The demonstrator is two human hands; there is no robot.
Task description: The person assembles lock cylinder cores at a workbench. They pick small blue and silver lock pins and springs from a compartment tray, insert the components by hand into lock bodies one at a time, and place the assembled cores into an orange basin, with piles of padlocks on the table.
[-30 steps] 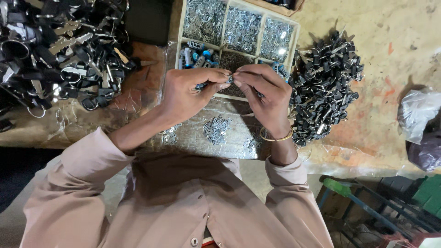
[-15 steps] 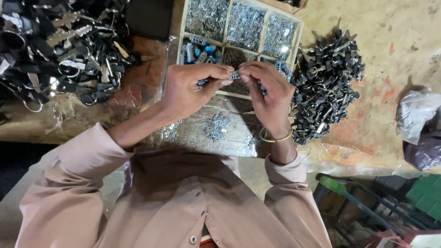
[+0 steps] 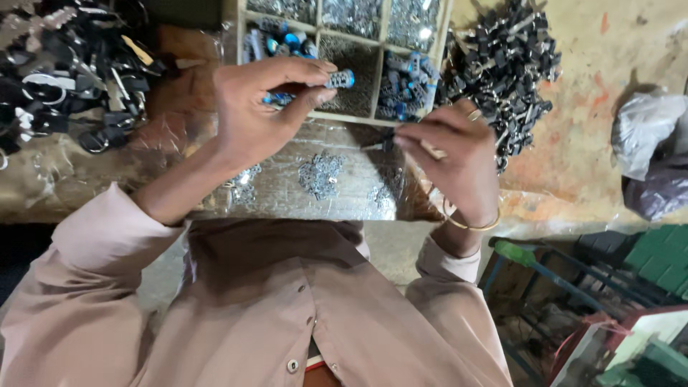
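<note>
My left hand (image 3: 261,107) pinches a small blue and silver cylindrical part (image 3: 340,79) between thumb and fingers, above a wooden compartment tray (image 3: 351,118). A few more blue parts sit in its palm. My right hand (image 3: 455,154), with a gold bangle at the wrist, grips a thin dark tool or pin (image 3: 378,145) pointing left. The two hands are apart, the left one higher. Below them small piles of silver washers (image 3: 320,174) lie on a shiny sheet.
A heap of black metal parts (image 3: 502,64) lies right of the tray, and another pile of black and silver pieces (image 3: 64,79) at far left. A white plastic bag (image 3: 645,132) sits at the right. Green and blue items (image 3: 645,258) stand on the floor lower right.
The hands, joined together over the tray a second ago, have separated. The left now holds the blue part up, the right has drawn the thin tool away to the right.
</note>
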